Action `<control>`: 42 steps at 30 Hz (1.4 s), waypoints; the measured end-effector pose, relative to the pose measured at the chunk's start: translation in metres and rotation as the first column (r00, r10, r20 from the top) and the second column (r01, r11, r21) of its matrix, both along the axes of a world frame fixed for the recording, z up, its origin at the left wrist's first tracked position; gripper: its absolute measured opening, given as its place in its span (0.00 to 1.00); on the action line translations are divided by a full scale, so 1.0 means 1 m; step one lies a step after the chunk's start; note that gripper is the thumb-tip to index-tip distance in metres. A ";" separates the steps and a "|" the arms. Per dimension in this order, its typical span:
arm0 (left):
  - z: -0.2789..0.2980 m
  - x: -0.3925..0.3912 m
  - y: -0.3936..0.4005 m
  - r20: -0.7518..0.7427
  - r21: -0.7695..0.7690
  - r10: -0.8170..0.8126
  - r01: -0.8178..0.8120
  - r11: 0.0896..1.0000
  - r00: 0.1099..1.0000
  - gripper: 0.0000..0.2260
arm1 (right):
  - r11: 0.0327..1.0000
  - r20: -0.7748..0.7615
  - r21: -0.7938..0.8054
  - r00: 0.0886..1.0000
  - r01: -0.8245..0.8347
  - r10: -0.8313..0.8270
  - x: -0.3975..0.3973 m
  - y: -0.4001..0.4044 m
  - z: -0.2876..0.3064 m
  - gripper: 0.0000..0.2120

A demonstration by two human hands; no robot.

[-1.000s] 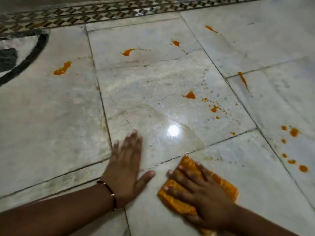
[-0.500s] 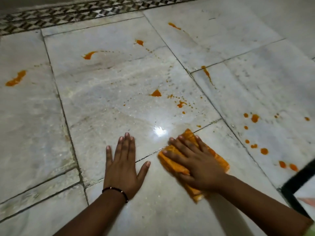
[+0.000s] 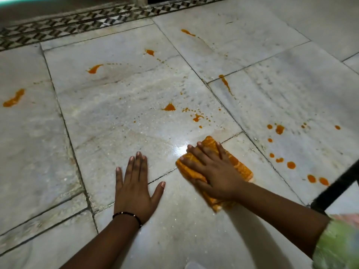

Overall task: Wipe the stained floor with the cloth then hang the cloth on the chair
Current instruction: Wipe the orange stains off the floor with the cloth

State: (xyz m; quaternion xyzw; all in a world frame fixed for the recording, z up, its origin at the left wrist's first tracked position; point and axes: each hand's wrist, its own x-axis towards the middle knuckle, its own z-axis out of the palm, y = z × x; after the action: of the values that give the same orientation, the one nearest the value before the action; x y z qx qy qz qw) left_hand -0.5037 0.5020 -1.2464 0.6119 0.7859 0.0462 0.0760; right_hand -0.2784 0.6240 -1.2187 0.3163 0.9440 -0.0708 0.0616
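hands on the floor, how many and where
2: the left hand rests flat on the bare marble floor; the right hand presses flat on the orange cloth beside it.

Floor [image 3: 116, 123]: polished pale marble slabs, glossy, bright light glare near cloth [image 3: 240, 167]. Cloth: orange woven fabric, folded, matt. Stains [image 3: 169, 107]: wet-looking orange splatter. Border [image 3: 77, 26]: patterned inlaid stone.
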 end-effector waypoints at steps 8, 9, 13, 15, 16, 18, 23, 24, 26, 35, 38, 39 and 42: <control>0.000 0.000 0.000 0.015 0.019 0.004 -0.004 1.000 1.000 0.36 | 0.999 0.031 0.003 0.998 -0.054 0.054 0.056 0.030 0.001 0.30; 0.000 0.000 0.000 0.016 0.015 0.007 -0.007 1.000 1.000 0.36 | 1.000 0.026 0.003 0.999 0.030 -0.031 0.047 0.035 0.002 0.29; 0.002 0.001 0.000 0.017 -0.001 0.008 -0.008 1.000 1.000 0.36 | 0.961 -0.016 0.004 0.961 0.275 -0.275 -0.008 0.041 0.003 0.29; 0.002 0.001 0.000 0.016 -0.003 0.007 -0.007 1.000 1.000 0.36 | 0.985 0.006 0.025 0.985 0.172 -0.172 -0.032 0.033 0.004 0.29; 0.002 0.001 0.001 0.018 0.000 0.009 -0.009 1.000 1.000 0.36 | 0.995 0.007 0.021 0.995 0.100 -0.100 -0.039 0.027 0.003 0.29; 0.002 0.001 0.001 0.021 0.003 0.008 -0.008 1.000 1.000 0.36 | 0.999 0.000 0.006 0.999 -0.040 0.040 -0.036 0.012 0.002 0.29; -0.001 0.000 0.000 0.026 0.014 0.005 -0.005 1.000 1.000 0.36 | 0.967 -0.013 -0.001 0.967 -0.254 0.254 0.034 0.012 -0.002 0.29; -0.001 0.000 0.000 0.025 0.016 0.008 -0.008 1.000 1.000 0.36 | 0.971 -0.005 0.001 0.971 -0.239 0.239 0.045 0.021 -0.002 0.30; 0.000 0.000 0.000 0.020 0.010 0.006 -0.006 1.000 1.000 0.36 | 0.989 0.019 0.001 0.989 -0.147 0.147 0.049 0.041 -0.002 0.29; 0.001 0.000 0.001 0.035 0.004 0.007 -0.007 1.000 0.999 0.36 | 0.982 0.022 0.028 0.982 0.186 -0.187 -0.030 0.037 0.001 0.31; 0.000 -0.001 0.001 0.031 0.013 -0.001 0.001 1.000 1.000 0.36 | 0.999 0.013 0.009 0.999 -0.045 0.045 -0.012 0.008 0.001 0.30; -0.001 -0.002 0.000 0.032 0.016 -0.003 0.002 1.000 0.999 0.36 | 0.994 0.018 0.002 0.994 -0.108 0.108 0.002 0.000 0.001 0.30; -0.001 -0.001 0.001 0.025 0.023 -0.003 0.002 1.000 1.000 0.36 | 0.980 0.028 -0.027 0.980 -0.199 0.199 0.057 -0.004 0.001 0.29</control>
State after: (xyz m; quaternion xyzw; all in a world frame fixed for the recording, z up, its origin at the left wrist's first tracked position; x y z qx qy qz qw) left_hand -0.5049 0.5026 -1.2476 0.6131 0.7835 0.0629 0.0791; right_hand -0.2214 0.6195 -1.2174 0.2206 0.9689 -0.0709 0.0866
